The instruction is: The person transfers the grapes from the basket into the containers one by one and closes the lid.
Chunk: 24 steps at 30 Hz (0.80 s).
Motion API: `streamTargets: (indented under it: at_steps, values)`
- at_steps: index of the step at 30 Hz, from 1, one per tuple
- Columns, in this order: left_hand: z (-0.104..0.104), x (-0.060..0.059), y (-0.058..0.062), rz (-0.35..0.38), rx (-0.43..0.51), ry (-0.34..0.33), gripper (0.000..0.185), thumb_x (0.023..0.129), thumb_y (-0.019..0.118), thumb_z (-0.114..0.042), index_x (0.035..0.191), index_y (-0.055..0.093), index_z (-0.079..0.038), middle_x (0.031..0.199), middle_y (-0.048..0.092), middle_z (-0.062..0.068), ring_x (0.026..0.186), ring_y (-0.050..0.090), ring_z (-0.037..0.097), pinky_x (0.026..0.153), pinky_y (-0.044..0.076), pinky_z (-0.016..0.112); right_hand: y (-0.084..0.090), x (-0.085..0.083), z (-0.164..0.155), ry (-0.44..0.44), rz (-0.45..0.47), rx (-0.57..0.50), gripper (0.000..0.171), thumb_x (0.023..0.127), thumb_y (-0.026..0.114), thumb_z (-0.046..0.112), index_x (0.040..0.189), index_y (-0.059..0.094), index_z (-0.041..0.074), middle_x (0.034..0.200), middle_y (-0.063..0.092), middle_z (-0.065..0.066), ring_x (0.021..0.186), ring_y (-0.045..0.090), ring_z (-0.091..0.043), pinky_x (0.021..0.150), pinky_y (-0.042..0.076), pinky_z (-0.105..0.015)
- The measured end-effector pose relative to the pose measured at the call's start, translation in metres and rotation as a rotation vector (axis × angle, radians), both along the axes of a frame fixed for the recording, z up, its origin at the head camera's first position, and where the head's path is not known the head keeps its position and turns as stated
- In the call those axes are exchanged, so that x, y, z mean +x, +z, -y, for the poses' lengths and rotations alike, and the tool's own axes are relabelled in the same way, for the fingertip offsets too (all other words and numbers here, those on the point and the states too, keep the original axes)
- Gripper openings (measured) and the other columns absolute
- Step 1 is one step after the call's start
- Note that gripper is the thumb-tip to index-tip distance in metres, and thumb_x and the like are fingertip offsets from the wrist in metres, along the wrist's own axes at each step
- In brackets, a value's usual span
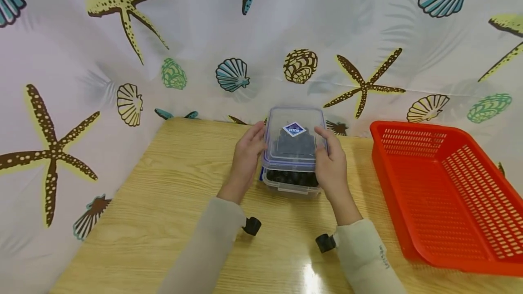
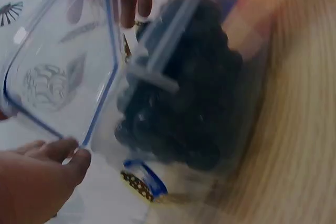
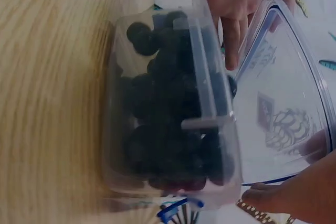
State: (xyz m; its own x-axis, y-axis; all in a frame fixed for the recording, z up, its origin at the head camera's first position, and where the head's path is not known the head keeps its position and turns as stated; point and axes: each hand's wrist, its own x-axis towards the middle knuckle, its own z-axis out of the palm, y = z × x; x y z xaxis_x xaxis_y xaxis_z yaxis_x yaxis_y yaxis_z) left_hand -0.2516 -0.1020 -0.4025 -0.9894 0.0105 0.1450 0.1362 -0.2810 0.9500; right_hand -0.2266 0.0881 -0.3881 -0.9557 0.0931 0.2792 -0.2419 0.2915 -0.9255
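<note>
Container: a clear plastic box (image 1: 291, 180) stands on the wooden table (image 1: 163, 194), toward its far edge, just in front of the sea-print curtain (image 1: 204, 35).
Contents: dark round pieces (image 3: 173, 124) fill the box (berries or beads, too blurred to tell which).
Lid: a clear lid with a blue rim (image 1: 294, 137), carrying a diamond-shaped blue sticker (image 1: 294, 129), is raised above the box and tilted; both wrist views show its one edge lifted clear of the box wall.
Left hand: the left hand (image 1: 246, 155) grips the lid's left edge, fingers curled over the rim, the thumb (image 2: 71, 156) pressed at a corner.
Right hand: the right hand (image 1: 332, 162) grips the lid's right edge in the same way, fingers wrapped over the top.
Latches: a flap (image 3: 205, 123) sticks out from the box's long side, and a blue one (image 3: 176, 209) shows at its end.
Basket: a red perforated basket (image 1: 449, 194) sits on the table to the right, well apart from the box.
Sleeves: pale sleeves (image 1: 363, 253) cover both forearms, each with a small black camera mount (image 1: 325, 242) at the wrist.
</note>
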Motion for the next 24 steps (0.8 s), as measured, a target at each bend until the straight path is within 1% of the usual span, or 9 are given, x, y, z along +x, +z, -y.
streamTargets:
  at_steps: [2, 3, 6, 7, 10, 12, 16, 21, 24]
  values:
    - [0.004, -0.001, -0.006, -0.024, -0.025, -0.105, 0.067, 0.097, 0.047, 0.0, 0.159, 0.024, 0.0, 0.164, 0.025, 0.014, 0.15, 0.024, 0.02, 0.117, 0.024, 0.035, -0.003, -0.004, -0.004, -0.027, 0.061, -0.046, 0.044, 0.103, 0.039, 0.001, 0.143, 0.056, 0.006, 0.159, 0.036, -0.009, 0.148, 0.026, -0.022, 0.116, 0.026, -0.044]
    - [0.006, -0.002, -0.009, -0.025, -0.05, -0.138, 0.067, 0.098, 0.048, -0.002, 0.16, 0.021, -0.002, 0.165, 0.022, 0.013, 0.151, 0.021, 0.019, 0.118, 0.022, 0.035, -0.004, -0.005, -0.005, -0.034, 0.086, -0.058, 0.044, 0.103, 0.039, 0.0, 0.142, 0.056, 0.006, 0.158, 0.038, -0.009, 0.148, 0.027, -0.021, 0.116, 0.026, -0.044]
    - [0.007, -0.004, -0.014, -0.006, -0.139, -0.192, 0.071, 0.1, 0.048, -0.007, 0.163, 0.014, -0.005, 0.167, 0.014, 0.011, 0.152, 0.014, 0.019, 0.12, 0.016, 0.035, -0.007, -0.007, -0.004, -0.043, 0.145, -0.057, 0.044, 0.102, 0.038, 0.0, 0.143, 0.055, 0.004, 0.158, 0.039, -0.011, 0.147, 0.027, -0.023, 0.116, 0.026, -0.044]
    - [0.006, -0.005, -0.015, 0.002, -0.173, -0.199, 0.072, 0.1, 0.047, -0.007, 0.163, 0.012, -0.006, 0.168, 0.012, 0.01, 0.153, 0.012, 0.019, 0.12, 0.014, 0.036, -0.008, -0.007, -0.004, -0.048, 0.157, -0.043, 0.044, 0.102, 0.038, 0.0, 0.143, 0.055, 0.004, 0.157, 0.039, -0.012, 0.148, 0.026, -0.024, 0.118, 0.022, -0.044]
    - [0.002, -0.005, -0.014, 0.017, -0.259, -0.197, 0.074, 0.098, 0.043, -0.006, 0.163, 0.009, -0.007, 0.168, 0.009, 0.009, 0.153, 0.009, 0.02, 0.12, 0.013, 0.037, -0.007, -0.006, -0.003, -0.061, 0.183, -0.014, 0.045, 0.103, 0.037, 0.003, 0.145, 0.053, 0.004, 0.157, 0.038, -0.013, 0.148, 0.027, -0.027, 0.116, 0.025, -0.047]
    - [-0.001, -0.005, -0.012, 0.014, -0.286, -0.19, 0.075, 0.096, 0.04, -0.005, 0.163, 0.008, -0.007, 0.169, 0.008, 0.01, 0.153, 0.008, 0.021, 0.121, 0.013, 0.038, -0.007, -0.005, -0.003, -0.065, 0.194, -0.007, 0.045, 0.103, 0.037, 0.005, 0.145, 0.053, 0.005, 0.157, 0.038, -0.014, 0.147, 0.027, -0.028, 0.116, 0.026, -0.048]
    - [-0.007, -0.003, -0.008, 0.019, -0.286, -0.181, 0.077, 0.093, 0.037, -0.004, 0.163, 0.005, -0.005, 0.169, 0.006, 0.012, 0.153, 0.007, 0.024, 0.121, 0.011, 0.04, -0.007, -0.004, -0.003, -0.048, 0.214, 0.007, 0.046, 0.103, 0.036, 0.006, 0.147, 0.051, 0.005, 0.158, 0.035, -0.014, 0.148, 0.026, -0.031, 0.116, 0.026, -0.05]
    - [-0.012, -0.001, -0.003, 0.09, -0.316, -0.156, 0.081, 0.089, 0.034, -0.006, 0.163, 0.002, -0.007, 0.169, 0.0, 0.01, 0.153, -0.001, 0.023, 0.121, 0.003, 0.041, -0.008, -0.003, -0.003, -0.019, 0.233, 0.027, 0.05, 0.101, 0.035, 0.006, 0.148, 0.049, 0.004, 0.162, 0.027, -0.015, 0.149, 0.022, -0.033, 0.116, 0.025, -0.052]
    - [-0.014, -0.001, -0.003, 0.119, -0.336, -0.147, 0.083, 0.088, 0.033, -0.005, 0.163, 0.0, -0.009, 0.169, -0.002, 0.008, 0.153, -0.004, 0.021, 0.121, 0.001, 0.04, -0.009, -0.003, -0.003, -0.025, 0.235, 0.028, 0.05, 0.099, 0.034, 0.005, 0.147, 0.049, 0.003, 0.162, 0.028, -0.014, 0.149, 0.022, -0.033, 0.116, 0.024, -0.051]
